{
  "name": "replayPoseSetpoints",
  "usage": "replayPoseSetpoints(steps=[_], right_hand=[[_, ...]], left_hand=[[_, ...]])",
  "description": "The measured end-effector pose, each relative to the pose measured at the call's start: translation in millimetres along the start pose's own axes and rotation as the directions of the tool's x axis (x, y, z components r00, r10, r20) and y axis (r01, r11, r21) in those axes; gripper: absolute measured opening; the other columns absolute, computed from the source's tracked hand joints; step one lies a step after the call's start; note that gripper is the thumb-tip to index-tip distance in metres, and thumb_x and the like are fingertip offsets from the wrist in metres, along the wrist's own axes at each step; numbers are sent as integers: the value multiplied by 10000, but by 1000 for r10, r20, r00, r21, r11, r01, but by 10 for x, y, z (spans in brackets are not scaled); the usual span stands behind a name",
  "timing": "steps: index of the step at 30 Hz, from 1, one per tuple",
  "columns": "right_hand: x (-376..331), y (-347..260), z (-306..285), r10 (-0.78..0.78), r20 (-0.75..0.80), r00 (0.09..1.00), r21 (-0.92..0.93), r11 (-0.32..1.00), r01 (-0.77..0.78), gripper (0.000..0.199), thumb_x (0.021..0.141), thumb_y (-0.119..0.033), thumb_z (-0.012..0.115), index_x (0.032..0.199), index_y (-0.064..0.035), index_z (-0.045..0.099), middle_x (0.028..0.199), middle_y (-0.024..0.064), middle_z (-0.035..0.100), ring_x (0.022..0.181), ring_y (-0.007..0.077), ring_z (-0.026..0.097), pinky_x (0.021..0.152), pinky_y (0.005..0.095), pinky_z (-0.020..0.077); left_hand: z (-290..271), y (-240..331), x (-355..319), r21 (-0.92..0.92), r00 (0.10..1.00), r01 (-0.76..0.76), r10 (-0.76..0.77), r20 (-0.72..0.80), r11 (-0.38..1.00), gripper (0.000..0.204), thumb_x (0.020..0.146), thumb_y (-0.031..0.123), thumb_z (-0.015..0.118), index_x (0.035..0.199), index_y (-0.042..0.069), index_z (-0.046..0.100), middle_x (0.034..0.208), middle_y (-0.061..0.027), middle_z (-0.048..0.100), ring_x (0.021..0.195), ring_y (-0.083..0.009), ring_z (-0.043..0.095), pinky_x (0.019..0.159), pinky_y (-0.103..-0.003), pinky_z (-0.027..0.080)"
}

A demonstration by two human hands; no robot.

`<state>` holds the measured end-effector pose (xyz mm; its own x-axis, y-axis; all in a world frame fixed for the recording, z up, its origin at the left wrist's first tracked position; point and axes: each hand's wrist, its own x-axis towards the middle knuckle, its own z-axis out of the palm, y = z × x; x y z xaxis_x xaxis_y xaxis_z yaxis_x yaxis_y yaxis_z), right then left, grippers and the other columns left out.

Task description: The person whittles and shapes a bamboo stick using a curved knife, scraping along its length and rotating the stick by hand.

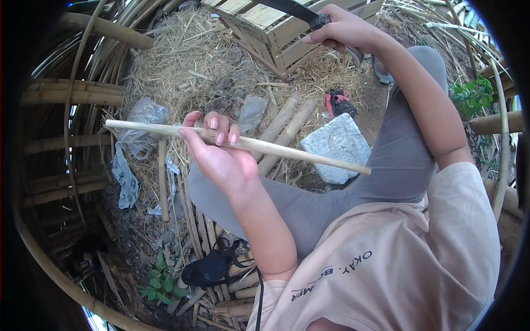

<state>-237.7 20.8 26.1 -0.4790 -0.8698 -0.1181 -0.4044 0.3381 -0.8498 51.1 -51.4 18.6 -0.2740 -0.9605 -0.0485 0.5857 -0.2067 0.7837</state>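
Observation:
A thin, pale wooden stick point(298, 153) lies across the fingers of my left hand point(223, 157), palm turned up and fingers curled round it. The stick slants slightly downward from left to right, its right end above my bent leg. At the top of the view, my right hand point(348, 28) is closed on the handle of a machete point(295, 10). Its dark blade points up and left, in front of a slatted wooden crate, and is partly cut off by the view's edge. The handle's end sticks out below my fist. Stick and machete are apart.
The slatted wooden crate point(276, 41) stands on straw-covered ground point(176, 66). A pale stone block point(338, 146) sits by my leg, near two bamboo poles point(287, 129). Clear plastic bags point(144, 118), a black bag point(208, 268) and a bamboo wall point(72, 94) are at the left.

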Motion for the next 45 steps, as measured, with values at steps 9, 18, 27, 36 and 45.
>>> replayPoseSetpoints(steps=[9, 18, 27, 36, 45], right_hand=[[-179, -118, 372, -48, 348, 936, 133, 991, 2, 463, 890, -405, 772, 1000, 25, 640, 816, 83, 677, 790, 140, 694, 677, 270, 580], [-343, -54, 452, -62, 591, 804, 55, 998, 36, 346, 873, -350, 779, 914, -10, 733, 805, 67, 733, 664, 117, 657, 512, 274, 542], [-358, -140, 317, -203, 534, 821, 60, 977, 203, 290, 844, -233, 795, 924, 34, 719, 745, 78, 728, 652, 119, 696, 562, 287, 540], [-424, -176, 45, -220, 252, 942, 109, 974, 198, 282, 793, -175, 839, 899, 23, 669, 762, 52, 691, 706, 134, 655, 699, 291, 511], [-434, -86, -110, -350, 254, 902, -156, 905, 395, 267, 753, -164, 834, 884, 18, 688, 707, 85, 663, 680, 191, 650, 682, 316, 504]], left_hand=[[-298, 108, 177, -254, 988, -119, 140, 68, 960, 381, 1056, 430, 482, 1280, 122, 489, 1140, -105, 543, 1113, -260, 553, 1059, -505, 460], [-211, 142, 128, -203, 945, -328, 320, -74, 922, 449, 1048, 485, 481, 1354, 156, 472, 1124, -80, 534, 1107, -228, 555, 1029, -484, 467], [-417, 358, 249, 68, 978, -196, 200, -61, 978, 438, 1064, 323, 525, 1428, 93, 442, 1283, -106, 546, 1154, -225, 544, 1016, -461, 465], [-262, 217, 353, 933, 814, -358, 499, 298, 27, 552, 990, 155, 568, 1484, -10, 388, 1488, -231, 402, 1374, -396, 404, 1171, -460, 323], [18, 123, 465, 707, 835, -463, 5, 550, -534, 594, 871, 191, 747, 1422, 144, 530, 1481, -199, 463, 1389, -360, 420, 1176, -496, 296]])
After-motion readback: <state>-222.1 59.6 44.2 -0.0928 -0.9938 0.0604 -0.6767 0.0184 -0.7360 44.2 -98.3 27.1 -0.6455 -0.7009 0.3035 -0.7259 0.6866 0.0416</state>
